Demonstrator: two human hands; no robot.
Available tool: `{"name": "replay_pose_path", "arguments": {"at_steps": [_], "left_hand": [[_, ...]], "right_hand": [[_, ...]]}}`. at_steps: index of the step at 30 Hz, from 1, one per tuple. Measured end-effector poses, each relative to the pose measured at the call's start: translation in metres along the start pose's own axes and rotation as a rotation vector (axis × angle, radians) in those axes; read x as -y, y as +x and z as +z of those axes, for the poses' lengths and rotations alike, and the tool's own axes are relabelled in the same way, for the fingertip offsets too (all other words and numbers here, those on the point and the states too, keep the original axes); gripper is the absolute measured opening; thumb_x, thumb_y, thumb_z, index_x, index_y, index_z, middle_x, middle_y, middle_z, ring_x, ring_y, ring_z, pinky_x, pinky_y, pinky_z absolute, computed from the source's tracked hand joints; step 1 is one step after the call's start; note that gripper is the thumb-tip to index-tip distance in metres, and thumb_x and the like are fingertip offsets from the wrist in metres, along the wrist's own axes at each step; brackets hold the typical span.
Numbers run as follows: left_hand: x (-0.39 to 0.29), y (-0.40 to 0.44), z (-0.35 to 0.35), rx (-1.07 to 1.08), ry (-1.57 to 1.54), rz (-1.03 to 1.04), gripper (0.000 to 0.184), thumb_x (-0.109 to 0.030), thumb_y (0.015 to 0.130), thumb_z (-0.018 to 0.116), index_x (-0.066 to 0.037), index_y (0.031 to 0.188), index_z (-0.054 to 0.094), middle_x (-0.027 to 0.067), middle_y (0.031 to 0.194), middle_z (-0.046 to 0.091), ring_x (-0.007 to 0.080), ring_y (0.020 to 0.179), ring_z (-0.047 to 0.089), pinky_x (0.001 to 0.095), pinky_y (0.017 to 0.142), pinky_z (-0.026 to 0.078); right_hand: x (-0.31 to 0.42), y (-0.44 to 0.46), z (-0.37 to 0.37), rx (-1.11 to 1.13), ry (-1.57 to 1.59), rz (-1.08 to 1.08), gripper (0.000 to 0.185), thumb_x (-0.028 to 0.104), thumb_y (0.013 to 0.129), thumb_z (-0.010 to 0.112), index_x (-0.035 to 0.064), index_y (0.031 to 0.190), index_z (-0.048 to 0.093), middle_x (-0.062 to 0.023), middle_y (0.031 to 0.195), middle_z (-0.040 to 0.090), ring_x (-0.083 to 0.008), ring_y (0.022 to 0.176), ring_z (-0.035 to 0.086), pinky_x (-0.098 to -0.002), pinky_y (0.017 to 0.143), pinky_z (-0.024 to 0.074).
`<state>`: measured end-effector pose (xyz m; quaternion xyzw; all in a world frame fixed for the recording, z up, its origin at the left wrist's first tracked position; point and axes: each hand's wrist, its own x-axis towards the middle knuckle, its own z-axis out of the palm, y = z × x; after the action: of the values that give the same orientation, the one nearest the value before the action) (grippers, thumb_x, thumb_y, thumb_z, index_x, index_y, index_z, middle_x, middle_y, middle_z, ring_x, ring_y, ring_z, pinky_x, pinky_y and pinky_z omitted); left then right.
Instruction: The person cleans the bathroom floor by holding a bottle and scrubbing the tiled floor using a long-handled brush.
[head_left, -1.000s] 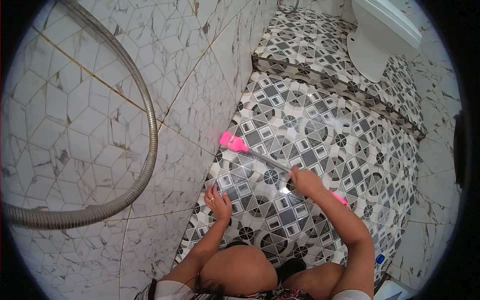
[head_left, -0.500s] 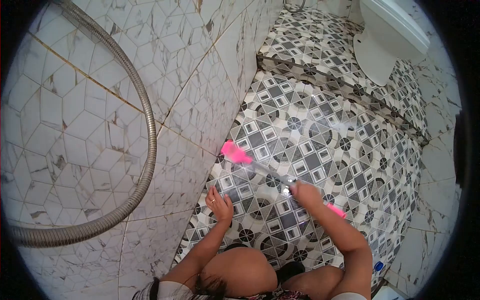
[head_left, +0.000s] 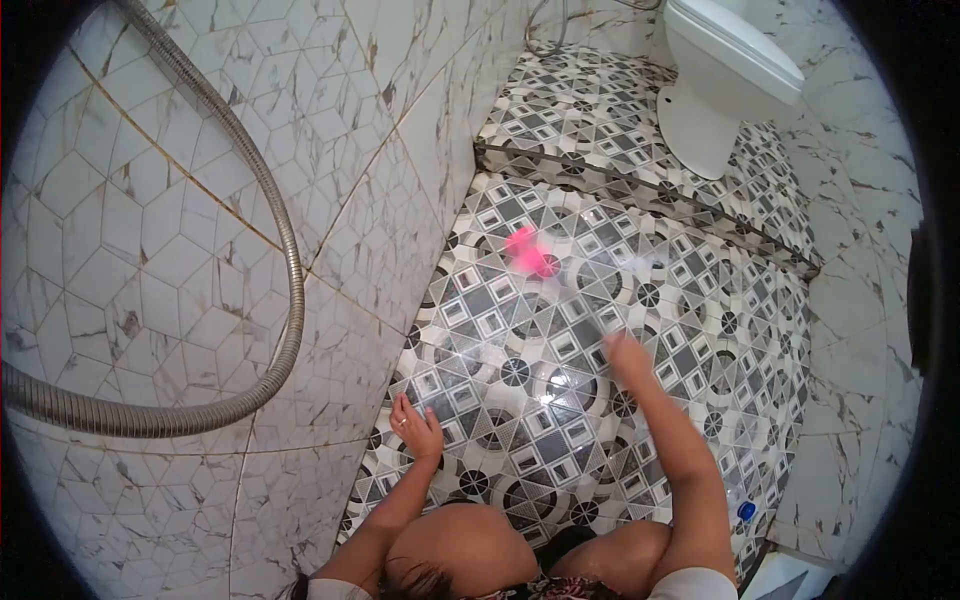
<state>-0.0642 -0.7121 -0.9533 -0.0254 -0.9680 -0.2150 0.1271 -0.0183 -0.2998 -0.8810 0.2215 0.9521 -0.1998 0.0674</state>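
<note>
My right hand [head_left: 627,358] is closed around the handle of a long-handled brush with a pink head [head_left: 527,252]. Motion smears both the head and the thin greyish handle. The head is over the patterned tile floor [head_left: 545,455], a short way out from the left wall; I cannot tell how firmly it touches the floor. My left hand [head_left: 416,428], with a ring on one finger, is open beside the foot of that wall, thumb apart from the fingers and nothing in it.
A ribbed metal hose [head_left: 293,275] hangs in a curve in front of the marbled wall [head_left: 130,300]. Across the far floor runs a raised step [head_left: 640,188] carrying a white toilet [head_left: 715,100]. A small blue object [head_left: 747,511] lies at the lower right.
The brush head has swung away from the left wall, toward the step, with my right hand moving forward too. My left hand stays near the wall. The whole view has shifted slightly.
</note>
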Motion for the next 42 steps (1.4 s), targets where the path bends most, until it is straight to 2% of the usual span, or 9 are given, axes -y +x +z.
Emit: {"name": "replay_pose_path", "arguments": {"at_steps": [2, 7, 11, 16, 22, 32, 34, 38, 42], "left_hand": [[0.001, 0.001, -0.002, 0.014, -0.032, 0.023, 0.057, -0.02, 0.081, 0.053, 0.005, 0.129, 0.036, 0.0196, 0.131, 0.037, 0.0377, 0.12, 0.032, 0.0478, 0.105, 0.019], [-0.001, -0.003, 0.003, -0.01, 0.043, 0.009, 0.054, -0.016, 0.079, 0.054, 0.004, 0.127, 0.037, 0.0192, 0.131, 0.037, 0.0382, 0.12, 0.032, 0.0482, 0.104, 0.022], [-0.002, -0.003, 0.002, -0.014, 0.041, 0.035, 0.054, -0.014, 0.079, 0.053, 0.004, 0.128, 0.037, 0.0197, 0.132, 0.036, 0.0383, 0.12, 0.032, 0.0483, 0.104, 0.022], [0.011, -0.007, -0.002, 0.022, -0.006, 0.118, 0.053, -0.016, 0.082, 0.051, 0.005, 0.129, 0.036, 0.0215, 0.133, 0.035, 0.039, 0.121, 0.032, 0.0483, 0.104, 0.022], [0.014, -0.011, 0.001, -0.015, -0.007, 0.158, 0.051, -0.016, 0.084, 0.049, 0.006, 0.128, 0.037, 0.0212, 0.135, 0.035, 0.0407, 0.123, 0.031, 0.0493, 0.105, 0.023], [0.022, -0.009, -0.004, 0.042, -0.039, 0.191, 0.053, -0.013, 0.082, 0.052, 0.007, 0.129, 0.037, 0.0224, 0.135, 0.035, 0.0399, 0.124, 0.031, 0.0484, 0.105, 0.022], [0.013, -0.008, -0.005, -0.004, -0.082, 0.157, 0.051, -0.014, 0.083, 0.051, 0.007, 0.128, 0.038, 0.0228, 0.134, 0.036, 0.0396, 0.123, 0.032, 0.0481, 0.104, 0.023], [0.005, -0.005, 0.012, -0.094, -0.201, 0.099, 0.047, -0.013, 0.085, 0.048, 0.005, 0.127, 0.039, 0.0232, 0.133, 0.036, 0.0396, 0.122, 0.033, 0.0489, 0.103, 0.023], [-0.023, 0.021, 0.009, -0.064, -0.334, 0.209, 0.048, -0.013, 0.084, 0.049, 0.005, 0.127, 0.038, 0.024, 0.133, 0.036, 0.0397, 0.122, 0.033, 0.049, 0.103, 0.023]], "right_hand": [[-0.055, 0.026, -0.015, -0.258, 0.083, 0.322, 0.036, 0.025, 0.094, 0.038, -0.003, 0.084, 0.058, -0.0239, 0.078, 0.061, -0.0399, 0.073, 0.061, -0.0489, 0.064, 0.0486], [-0.017, -0.019, 0.069, -0.113, -0.142, -0.404, 0.015, 0.013, 0.081, 0.052, 0.0002, 0.088, 0.056, -0.0188, 0.079, 0.06, -0.0343, 0.074, 0.062, -0.0436, 0.061, 0.0497], [0.047, -0.084, 0.006, 0.35, -0.057, 0.018, 0.037, 0.037, 0.09, 0.042, 0.0042, 0.097, 0.057, -0.0205, 0.1, 0.063, -0.0376, 0.088, 0.062, -0.0487, 0.078, 0.0474], [-0.145, -0.029, -0.011, -0.411, 0.218, 0.666, 0.026, 0.024, 0.083, 0.051, -0.0006, 0.083, 0.06, -0.0202, 0.077, 0.062, -0.0376, 0.077, 0.062, -0.0459, 0.067, 0.0494], [-0.025, -0.07, 0.074, 0.122, 0.119, -0.156, 0.017, 0.01, 0.077, 0.053, -0.0015, 0.089, 0.058, -0.021, 0.082, 0.061, -0.0383, 0.08, 0.062, -0.0479, 0.072, 0.0482], [-0.106, -0.068, -0.007, -0.196, 0.246, 0.542, 0.041, 0.033, 0.095, 0.036, -0.0015, 0.092, 0.058, -0.0235, 0.087, 0.062, -0.0404, 0.081, 0.061, -0.0487, 0.067, 0.0481], [-0.091, -0.103, 0.066, 0.007, -0.011, 0.099, 0.037, 0.031, 0.093, 0.039, -0.0008, 0.094, 0.058, -0.0273, 0.086, 0.062, -0.0388, 0.078, 0.063, -0.0507, 0.068, 0.0479], [0.006, -0.175, 0.033, 0.27, 0.044, 0.159, 0.043, 0.04, 0.091, 0.042, -0.0003, 0.098, 0.057, -0.0249, 0.087, 0.063, -0.0394, 0.082, 0.062, -0.051, 0.072, 0.0475], [-0.099, -0.106, -0.006, -0.168, 0.054, 0.308, 0.044, 0.037, 0.093, 0.039, -0.0016, 0.087, 0.059, -0.0249, 0.078, 0.063, -0.0401, 0.076, 0.062, -0.0502, 0.065, 0.0485]]}}
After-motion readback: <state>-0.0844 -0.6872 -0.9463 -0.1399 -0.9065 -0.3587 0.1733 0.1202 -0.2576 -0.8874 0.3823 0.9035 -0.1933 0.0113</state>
